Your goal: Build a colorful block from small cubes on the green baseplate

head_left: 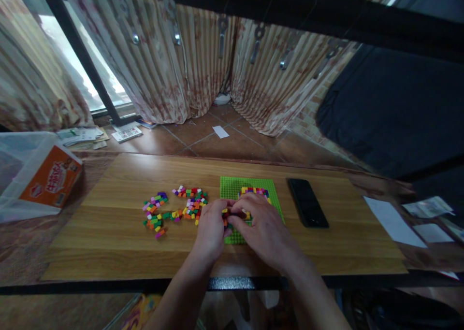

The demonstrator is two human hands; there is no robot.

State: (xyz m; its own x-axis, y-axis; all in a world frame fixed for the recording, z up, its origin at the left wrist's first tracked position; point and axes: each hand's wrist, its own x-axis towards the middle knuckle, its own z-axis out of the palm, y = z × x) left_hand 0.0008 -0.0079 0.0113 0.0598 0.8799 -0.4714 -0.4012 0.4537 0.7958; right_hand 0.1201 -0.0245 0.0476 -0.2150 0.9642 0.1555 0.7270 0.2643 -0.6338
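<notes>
A green studded baseplate [230, 187] lies on the wooden board, partly covered by my hands. Near its upper right, small coloured toy bricks [254, 191] form a low built shape, half hidden behind my right hand. My left hand [213, 223] is closed at the plate's left edge, with several small toy bricks [225, 217] showing at its fingertips. Over the middle of the plate, my right hand [263, 226] has its thumb and fingers curled together, meeting the left fingertips. Whatever sits in the right pinch is hidden.
Loose coloured bricks [155, 219] are scattered left of the plate on the wooden board [108, 228]. A black phone [308, 203] lies to the right. At far left stands a clear plastic tub [21, 151] with an orange label. Papers [395, 221] lie beyond the board's right end.
</notes>
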